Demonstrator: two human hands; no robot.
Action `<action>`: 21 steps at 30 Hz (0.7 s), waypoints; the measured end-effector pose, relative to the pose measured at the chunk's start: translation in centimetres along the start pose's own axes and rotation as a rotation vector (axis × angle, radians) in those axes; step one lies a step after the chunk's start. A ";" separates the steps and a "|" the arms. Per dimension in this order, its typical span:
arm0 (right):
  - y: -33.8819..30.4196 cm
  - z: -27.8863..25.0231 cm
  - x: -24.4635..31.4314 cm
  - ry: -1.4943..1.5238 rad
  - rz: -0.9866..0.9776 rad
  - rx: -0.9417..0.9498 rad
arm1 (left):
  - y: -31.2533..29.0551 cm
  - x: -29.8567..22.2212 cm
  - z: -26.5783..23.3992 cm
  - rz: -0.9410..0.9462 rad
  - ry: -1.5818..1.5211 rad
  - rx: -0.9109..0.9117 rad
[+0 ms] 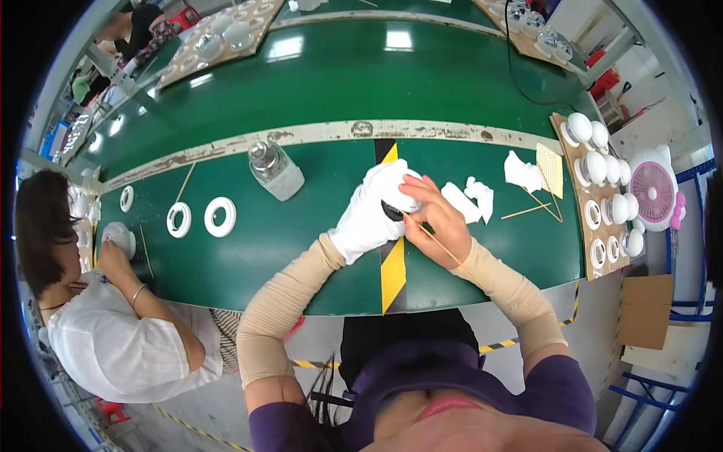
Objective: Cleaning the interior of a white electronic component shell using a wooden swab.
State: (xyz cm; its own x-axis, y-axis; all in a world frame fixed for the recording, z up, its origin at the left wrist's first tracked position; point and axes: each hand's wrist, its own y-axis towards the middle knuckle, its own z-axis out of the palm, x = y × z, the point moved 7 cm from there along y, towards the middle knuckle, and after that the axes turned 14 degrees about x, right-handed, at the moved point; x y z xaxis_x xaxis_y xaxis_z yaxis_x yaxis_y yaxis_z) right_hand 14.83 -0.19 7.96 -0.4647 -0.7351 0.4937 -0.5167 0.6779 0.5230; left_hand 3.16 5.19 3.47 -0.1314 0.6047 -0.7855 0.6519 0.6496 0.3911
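My left hand (361, 218), in a white glove, is closed around a white rounded piece (407, 192) with a dark opening (392, 211) on its near side. Glove and piece are both white, so their border is hard to make out. My bare right hand (439, 222) pinches a thin wooden stick (444, 248), its tip at the dark opening. The right fingertips rest against the piece. Right of my hands lie crumpled white tissues (468, 200). To the left stand a clear glass bottle (276, 172) and white rings (220, 217).
On the right, a wooden board (572, 188) carries several white globes, beside a pink fan (652, 186). Loose sticks (527, 211) lie near a yellow sheet (550, 169). At left, a co-worker (120, 331) handles a white piece. A raised pale rail (324, 134) crosses the green table.
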 end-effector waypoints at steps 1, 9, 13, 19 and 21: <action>0.2 0.3 -0.4 0.002 0.001 0.007 | 0.2 0.2 -0.4 0.007 -0.017 -0.016; 0.2 -0.5 0.1 0.009 -0.023 0.009 | 0.1 -0.3 -0.2 -0.006 -0.025 -0.019; 0.2 -0.4 0.0 0.008 -0.017 0.021 | 0.2 -0.5 -0.2 -0.020 -0.051 -0.014; 0.3 -0.6 0.5 0.020 -0.026 0.045 | -0.4 0.0 0.1 -0.061 -0.070 0.003; 0.2 -0.8 0.4 0.022 -0.027 0.064 | -0.4 0.4 0.2 -0.090 -0.121 -0.002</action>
State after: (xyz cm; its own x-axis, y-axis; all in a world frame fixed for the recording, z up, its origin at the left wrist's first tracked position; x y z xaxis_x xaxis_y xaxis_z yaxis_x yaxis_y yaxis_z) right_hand 15.09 -0.28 8.80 -0.4345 -0.7522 0.4954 -0.5739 0.6551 0.4914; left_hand 3.02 5.13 2.90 -0.0984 0.4845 -0.8692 0.6402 0.6996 0.3175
